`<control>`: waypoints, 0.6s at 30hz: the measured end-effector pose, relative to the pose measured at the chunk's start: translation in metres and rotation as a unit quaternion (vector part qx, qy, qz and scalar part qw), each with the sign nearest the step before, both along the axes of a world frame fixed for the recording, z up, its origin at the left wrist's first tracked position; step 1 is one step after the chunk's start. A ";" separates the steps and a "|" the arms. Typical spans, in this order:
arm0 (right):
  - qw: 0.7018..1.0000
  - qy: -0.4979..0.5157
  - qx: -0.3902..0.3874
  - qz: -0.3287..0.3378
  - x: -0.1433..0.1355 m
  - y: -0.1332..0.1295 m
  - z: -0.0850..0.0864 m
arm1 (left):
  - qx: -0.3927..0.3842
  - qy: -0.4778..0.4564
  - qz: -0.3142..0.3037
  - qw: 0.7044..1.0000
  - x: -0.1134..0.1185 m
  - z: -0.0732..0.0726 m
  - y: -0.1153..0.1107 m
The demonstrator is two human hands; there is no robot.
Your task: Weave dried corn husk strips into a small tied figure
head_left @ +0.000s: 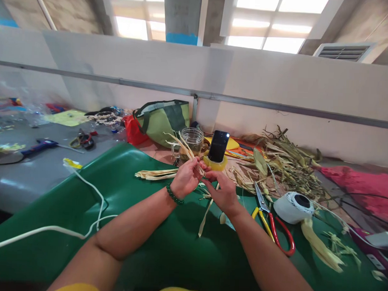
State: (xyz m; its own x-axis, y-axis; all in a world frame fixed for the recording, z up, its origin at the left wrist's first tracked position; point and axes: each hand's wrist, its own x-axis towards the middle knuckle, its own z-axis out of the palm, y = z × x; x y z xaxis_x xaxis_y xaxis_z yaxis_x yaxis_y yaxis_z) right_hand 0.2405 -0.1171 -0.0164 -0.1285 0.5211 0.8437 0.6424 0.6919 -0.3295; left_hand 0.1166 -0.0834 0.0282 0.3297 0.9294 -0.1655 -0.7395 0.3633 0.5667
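My left hand (187,178), a green bead bracelet at its wrist, is closed around a small bunch of dried husk strips (186,148) whose loose ends point up and to the left. The fingers of my right hand (223,191) are pinched at the lower end of the bunch, touching my left fingertips. Below them a pale flat strip (205,220) hangs down over the green mat (164,255); where it is held is hidden by the fingers. A flat bundle of husk strips (156,174) lies left of my left hand.
Scissors (269,220) with red and yellow handles and a white thread spool (293,207) lie at right. Behind my hands stand a glass mug (192,141), a phone (218,146) and a green bag (165,119). Dried husks (285,161) are heaped back right. A white cable (51,229) crosses the mat.
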 end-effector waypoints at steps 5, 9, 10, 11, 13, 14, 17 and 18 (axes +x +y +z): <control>1.000 0.010 -0.001 -0.015 -0.001 0.002 -0.002 | -0.010 0.001 -0.006 1.000 0.001 0.000 0.000; 0.998 0.045 -0.037 -0.021 0.000 0.006 -0.006 | -0.023 -0.007 0.002 1.000 0.001 0.000 0.002; 0.997 0.055 -0.044 -0.018 0.000 0.006 -0.006 | -0.021 -0.009 0.001 1.000 0.001 0.000 0.003; 0.996 0.067 -0.049 -0.012 -0.001 0.007 -0.006 | -0.017 -0.008 -0.001 1.000 0.001 -0.001 0.003; 0.995 0.084 -0.053 0.002 -0.001 0.006 -0.005 | -0.004 -0.005 -0.004 1.000 0.001 -0.002 0.002; 0.995 0.085 -0.052 0.007 -0.002 0.005 -0.004 | 0.003 -0.003 -0.005 1.000 0.001 -0.002 0.002; 0.996 0.076 -0.036 0.004 -0.003 0.003 -0.001 | 0.017 0.001 -0.007 1.000 0.002 -0.001 0.000; 0.997 0.073 -0.029 0.001 -0.003 0.002 -0.001 | 0.018 0.001 -0.007 1.000 0.002 -0.001 -0.001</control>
